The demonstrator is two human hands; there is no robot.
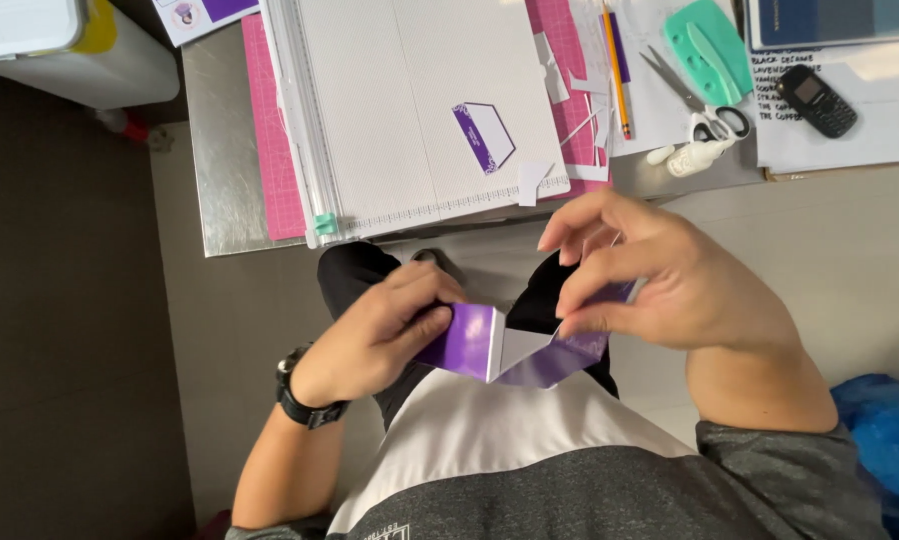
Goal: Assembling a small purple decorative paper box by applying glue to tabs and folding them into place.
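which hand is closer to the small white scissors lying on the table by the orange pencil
Right. The right hand sits just below the small white scissors, pinching the folded purple-and-white paper piece. The left hand grips that paper's other end, farther away.

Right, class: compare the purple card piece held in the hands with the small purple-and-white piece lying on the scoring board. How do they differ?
The held card piece is gripped at each end by the left hand and right hand; the small piece lies untouched on the scoring board. The held card piece is bent into a V; the small piece lies flat. The held card piece looks larger and shows more purple. Both are purple and white.
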